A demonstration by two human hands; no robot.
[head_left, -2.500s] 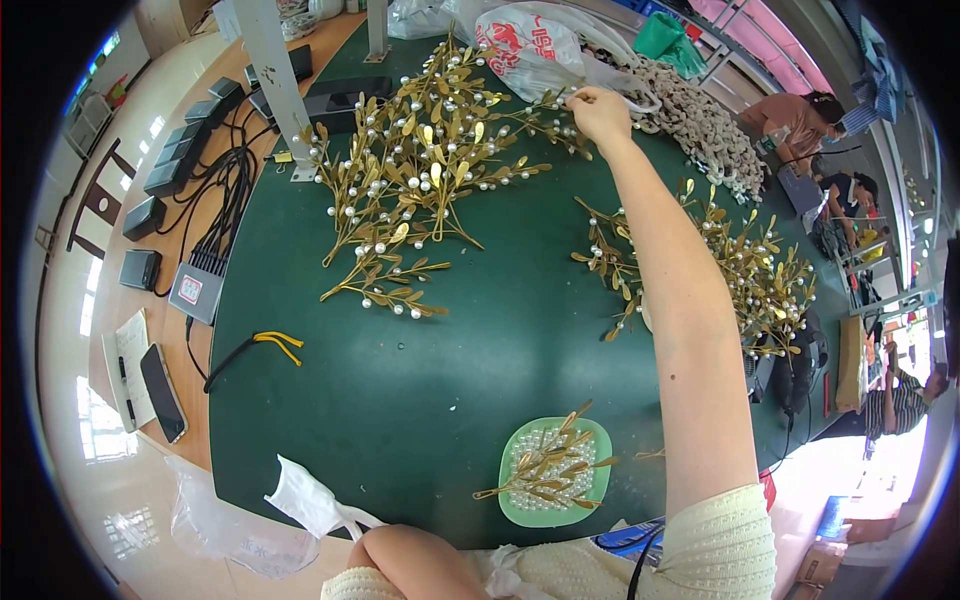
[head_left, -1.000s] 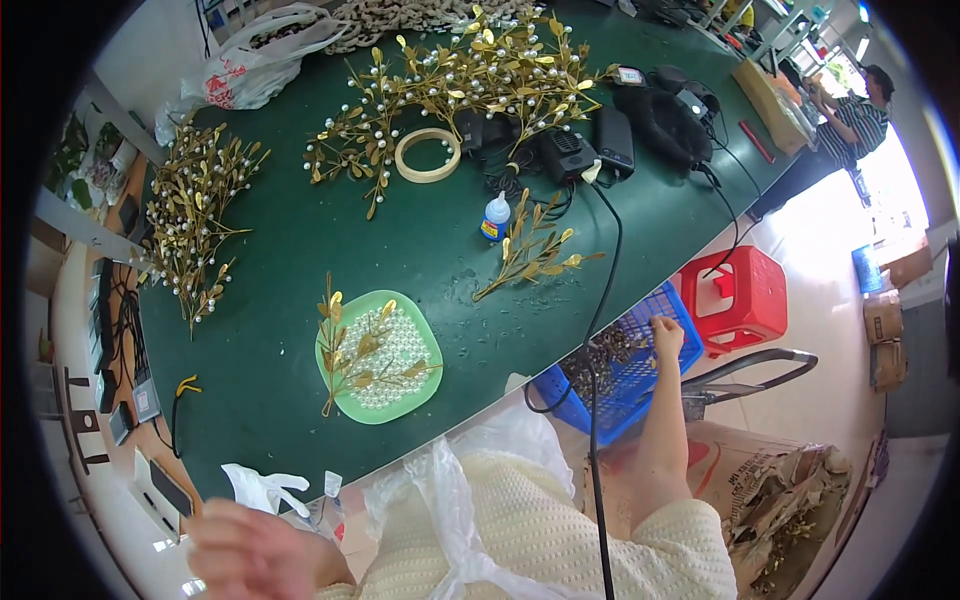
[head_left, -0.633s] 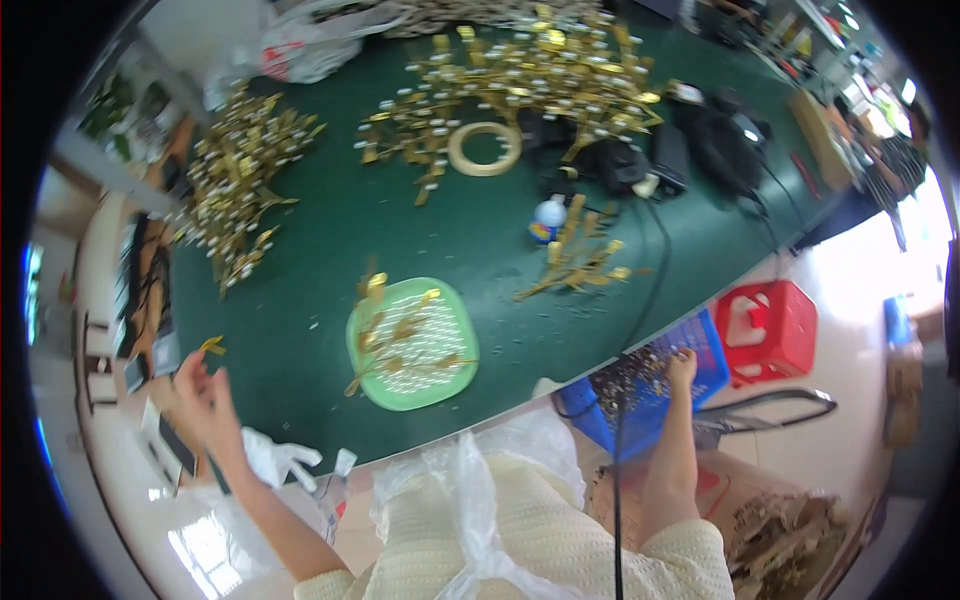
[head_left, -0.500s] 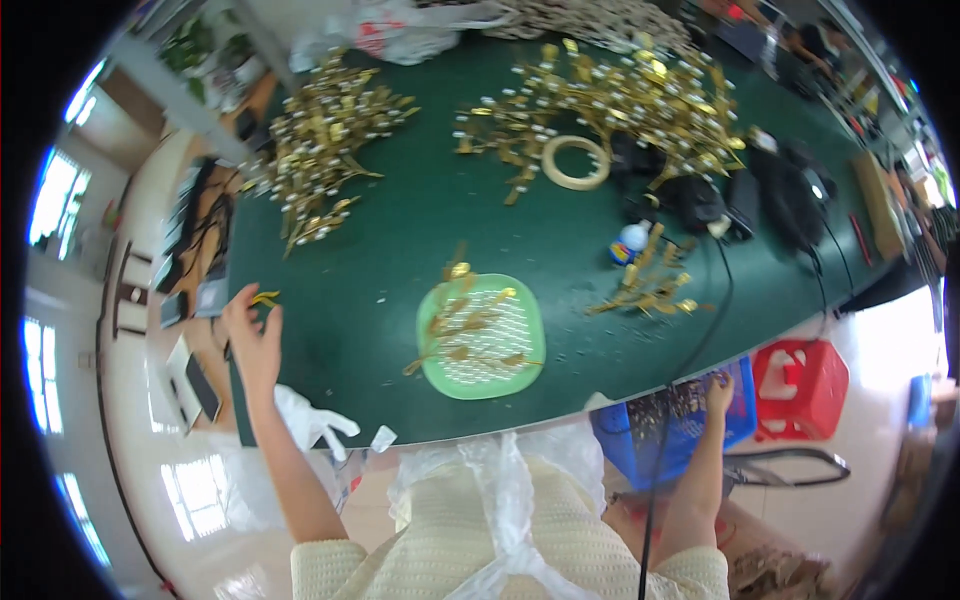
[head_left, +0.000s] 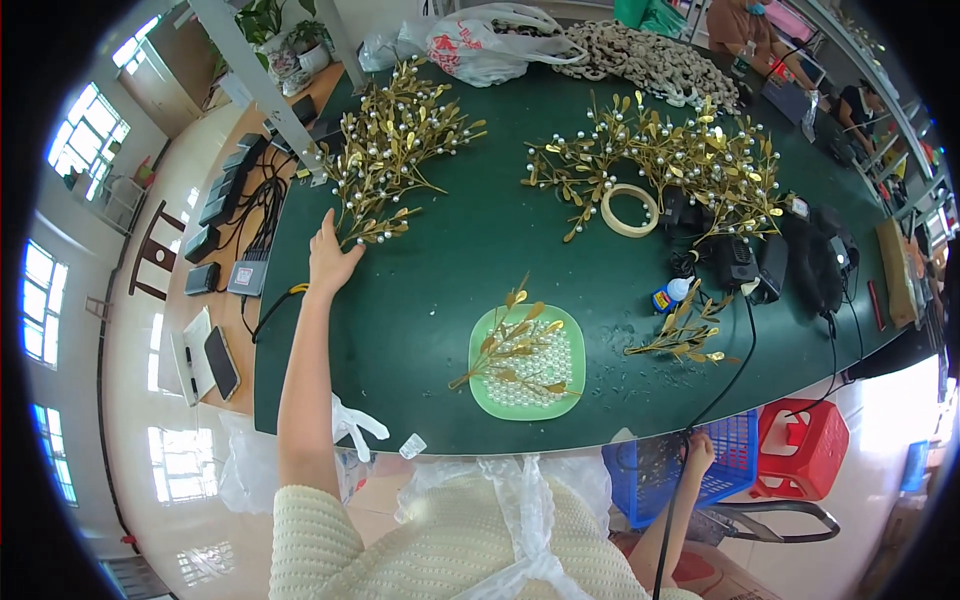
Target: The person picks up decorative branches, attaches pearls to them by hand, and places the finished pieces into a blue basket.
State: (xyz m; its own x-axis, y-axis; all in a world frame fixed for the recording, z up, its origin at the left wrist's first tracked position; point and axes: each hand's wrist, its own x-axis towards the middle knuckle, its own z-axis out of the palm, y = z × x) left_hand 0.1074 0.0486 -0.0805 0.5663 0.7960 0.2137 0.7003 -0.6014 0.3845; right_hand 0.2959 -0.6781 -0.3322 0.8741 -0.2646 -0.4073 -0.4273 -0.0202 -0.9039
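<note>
Green tabletop (head_left: 430, 280), roomy middle, pearl sprigs (head_left: 392, 160) beside splayed left hand (head_left: 331, 264), right hand (head_left: 701, 455) beyond front edge, grip unclear

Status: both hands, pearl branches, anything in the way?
Left hand open beside left pile of gold-leaved, white-pearled branches, contact unclear. Right hand at blue plastic lattice basket, grip unclear. Thin black cable crosses basket, close to right hand.
</note>
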